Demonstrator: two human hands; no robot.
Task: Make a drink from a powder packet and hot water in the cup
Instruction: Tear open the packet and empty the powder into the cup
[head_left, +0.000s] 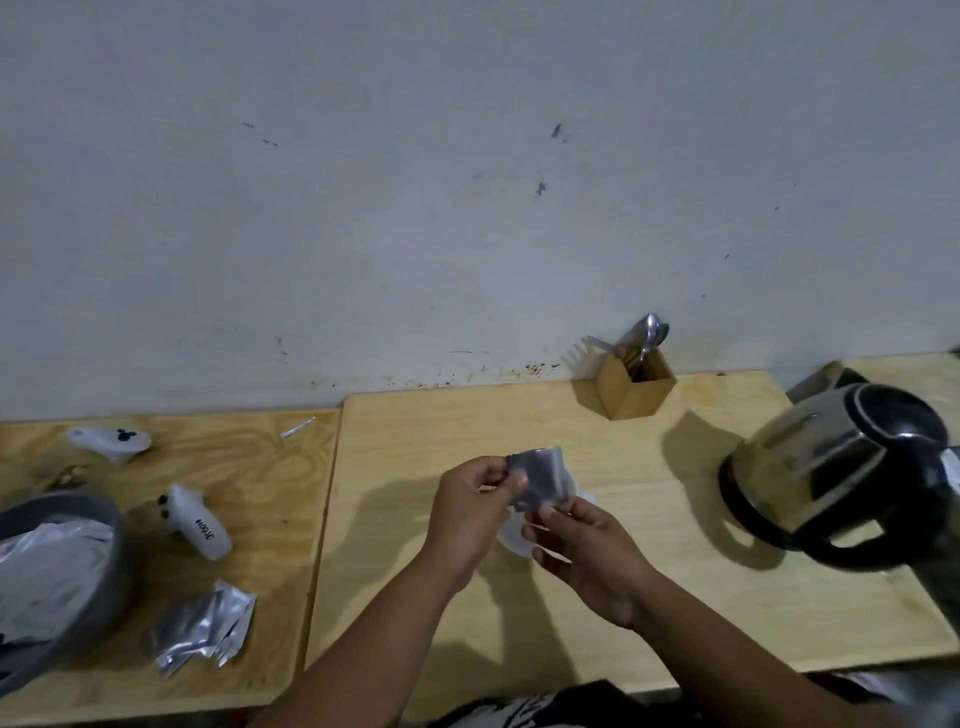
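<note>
Both the left hand (470, 512) and right hand (589, 553) pinch the foil powder packet (537, 475) above the white cup (511, 538) mid-table, apparently unopened, with pouring from the kettle (841, 467) still ahead.

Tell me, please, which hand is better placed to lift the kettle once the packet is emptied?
Probably the right hand: the kettle stands on its side, handle facing the person; the left hand would cross over the cup.

Between the hands a shiny foil packet (537, 478) caught light above matt pale wood table (649, 597); right of them stood a glossy steel kettle (831, 462).
</note>
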